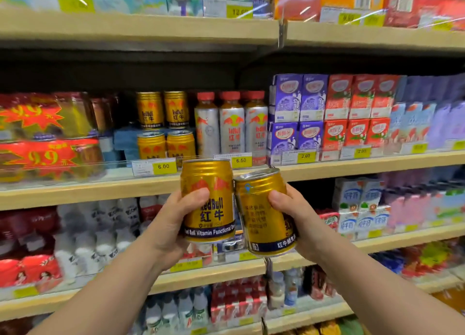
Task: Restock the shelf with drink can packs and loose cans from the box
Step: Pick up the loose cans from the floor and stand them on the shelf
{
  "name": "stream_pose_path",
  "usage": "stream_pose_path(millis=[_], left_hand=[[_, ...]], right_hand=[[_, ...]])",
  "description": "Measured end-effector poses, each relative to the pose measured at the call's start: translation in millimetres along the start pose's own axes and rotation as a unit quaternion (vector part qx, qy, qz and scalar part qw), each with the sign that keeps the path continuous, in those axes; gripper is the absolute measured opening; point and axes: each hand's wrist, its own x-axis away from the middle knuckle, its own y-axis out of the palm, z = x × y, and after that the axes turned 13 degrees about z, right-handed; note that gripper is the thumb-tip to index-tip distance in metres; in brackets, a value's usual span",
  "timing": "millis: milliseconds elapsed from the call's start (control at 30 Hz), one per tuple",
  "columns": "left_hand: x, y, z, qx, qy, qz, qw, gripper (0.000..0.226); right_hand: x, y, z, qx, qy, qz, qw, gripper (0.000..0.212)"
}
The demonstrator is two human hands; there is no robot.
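Left hand (173, 224) grips an upright gold can (208, 201); right hand (297, 221) grips another can (264, 214), top tilted left, before the shelf (100, 191).

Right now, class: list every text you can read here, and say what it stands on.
"RedBull 红牛", "Red Bull Vitamin Functional Dr…": left-hand can.
"红牛": right-hand can; its small print is blurred.
"6.00": yellow tag.
"6.50": tag.
"2.00": tag.
"9.9": red pack.
Other tags: unreadable.
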Motion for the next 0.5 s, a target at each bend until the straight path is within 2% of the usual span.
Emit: stream_pose_path(millis=[100,367,433,500], left_hand=[[-11,4,8,-0.034,0.030,0.016,0.999,0.101],[-43,13,22,-0.062,0.083,0.072,0.992,0.105],[-50,13,24,-0.073,0.099,0.095,0.988,0.108],[-56,11,25,-0.091,0.110,0.112,0.983,0.120]], right_hand=[[-16,-2,-10,-0.010,-0.010,-0.019,1.000,0.083],[-61,-16,-23,0.014,-0.040,-0.038,0.998,0.077],[-70,-19,-24,0.037,-0.048,-0.040,0.997,0.081],[-79,-23,-24,0.057,-0.057,-0.043,0.996,0.085]])
